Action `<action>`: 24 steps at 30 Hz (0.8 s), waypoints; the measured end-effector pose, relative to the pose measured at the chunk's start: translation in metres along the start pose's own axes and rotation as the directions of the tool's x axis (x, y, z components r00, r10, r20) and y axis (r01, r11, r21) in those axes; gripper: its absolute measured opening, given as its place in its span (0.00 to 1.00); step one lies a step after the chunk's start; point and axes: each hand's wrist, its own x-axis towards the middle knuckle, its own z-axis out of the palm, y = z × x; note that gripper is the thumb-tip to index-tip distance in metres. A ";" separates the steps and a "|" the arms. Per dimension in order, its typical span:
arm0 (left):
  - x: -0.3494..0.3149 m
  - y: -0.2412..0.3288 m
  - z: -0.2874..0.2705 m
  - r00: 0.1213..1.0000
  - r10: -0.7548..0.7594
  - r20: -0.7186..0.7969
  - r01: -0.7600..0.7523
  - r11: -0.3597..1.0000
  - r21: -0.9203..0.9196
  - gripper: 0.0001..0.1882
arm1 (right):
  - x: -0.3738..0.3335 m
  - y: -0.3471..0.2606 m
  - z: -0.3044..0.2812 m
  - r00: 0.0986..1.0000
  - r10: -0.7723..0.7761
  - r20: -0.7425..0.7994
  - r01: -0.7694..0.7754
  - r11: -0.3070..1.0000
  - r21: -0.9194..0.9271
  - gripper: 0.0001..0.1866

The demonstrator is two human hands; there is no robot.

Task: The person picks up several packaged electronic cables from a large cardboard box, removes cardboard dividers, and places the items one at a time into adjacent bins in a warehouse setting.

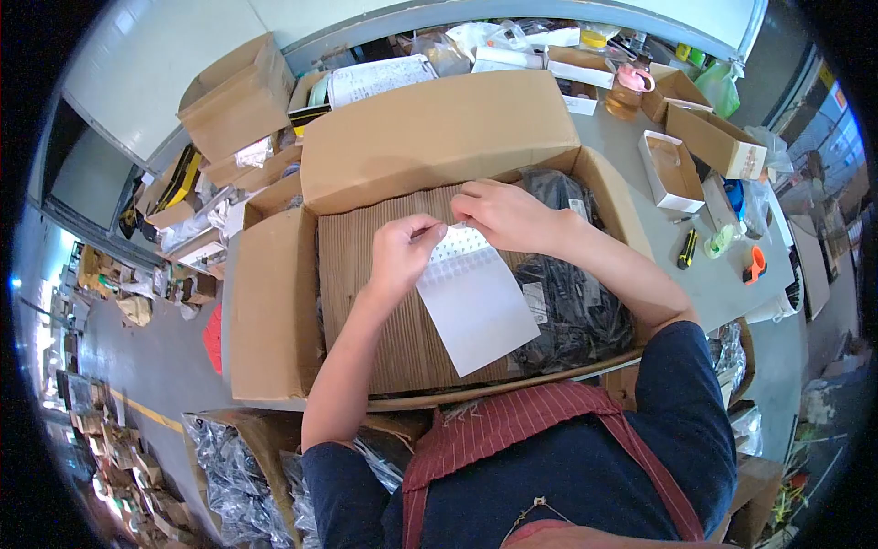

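Observation:
A white label sheet (483, 306) with rows of small printed marks near its top hangs over an open cardboard box (439, 128). My left hand (402, 252) pinches the sheet's upper left corner. At its top edge, the curled fingers of my right hand (503, 212) are closed on the sheet; the fingertips are partly hidden. Beneath both hands, a tight row of brown cardboard pieces (366, 311) stands on edge in the box. Black plastic-wrapped packages (585, 316) with white labels fill the box's right side, partly under my right forearm.
Right of the box lie a yellow-black cutter (687, 248), an orange tape-like item (754, 264) and a small white open box (672, 170). A jug with a pink lid (629, 91) stands behind. Clear plastic bags (233, 467) fill a carton below left. Another open carton (236, 96) stands far left.

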 end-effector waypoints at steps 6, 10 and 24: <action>0.003 -0.001 -0.007 1.000 0.001 0.016 0.000 0.999 -0.034 0.09 | 0.007 0.008 0.012 0.989 -0.113 -0.095 0.116 0.993 0.026 0.06; 0.003 -0.009 -0.008 0.996 -0.070 0.046 0.075 0.991 -0.107 0.09 | 0.007 0.005 0.015 0.989 -0.111 -0.098 0.111 0.994 -0.002 0.05; 0.004 -0.044 -0.065 0.989 -0.149 0.008 0.064 0.473 0.879 0.09 | 0.000 0.090 -0.038 0.831 0.523 -0.188 -0.080 0.447 0.891 0.05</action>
